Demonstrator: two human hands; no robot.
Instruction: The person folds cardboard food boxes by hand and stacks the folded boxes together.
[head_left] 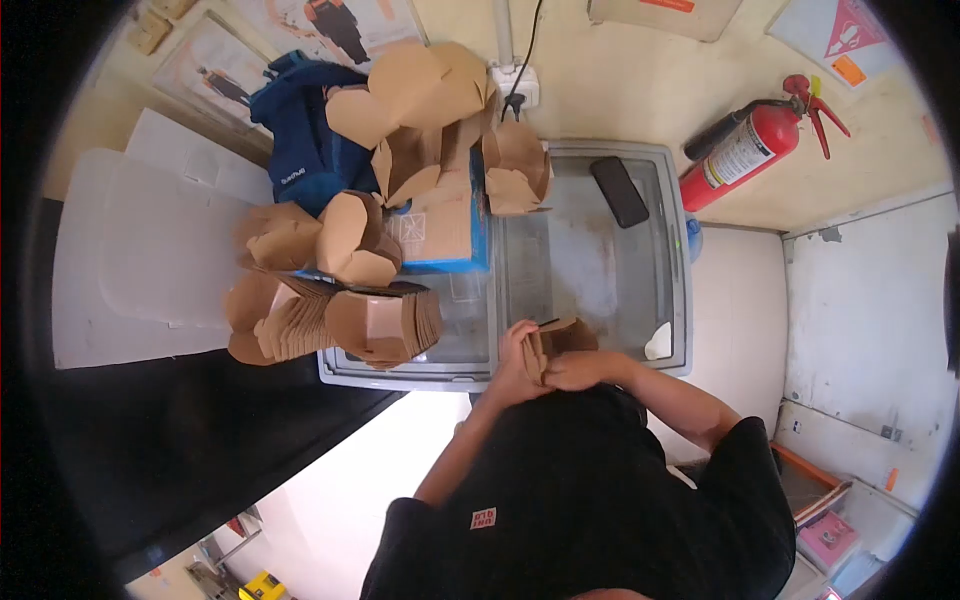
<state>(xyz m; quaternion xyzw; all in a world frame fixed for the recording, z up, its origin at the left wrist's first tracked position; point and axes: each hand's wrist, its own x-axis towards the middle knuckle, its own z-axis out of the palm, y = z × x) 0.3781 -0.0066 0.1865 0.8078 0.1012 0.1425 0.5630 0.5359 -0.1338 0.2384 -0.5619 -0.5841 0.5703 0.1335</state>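
Close to my body, at the front edge of the grey glass-topped chest (682, 290), both hands are on a brown paper food box (570, 336). My left hand (514, 366) grips its left side, with the thumb and fingers around the cardboard wall. A thin dark strip shows at those fingertips; I cannot make out what it is. My right hand (578, 371) is closed at the box's near side, fingers bent against a flap. The box stands partly unfolded, and its lower part is hidden by my hands.
Nested stacks of brown boxes (385, 325) stand at the left. Behind them are more open boxes (425, 90), a blue-edged carton (440, 235) and a blue bag (310, 135). A black phone (619, 192) lies on the glass. A red fire extinguisher (750, 150) is at the right.
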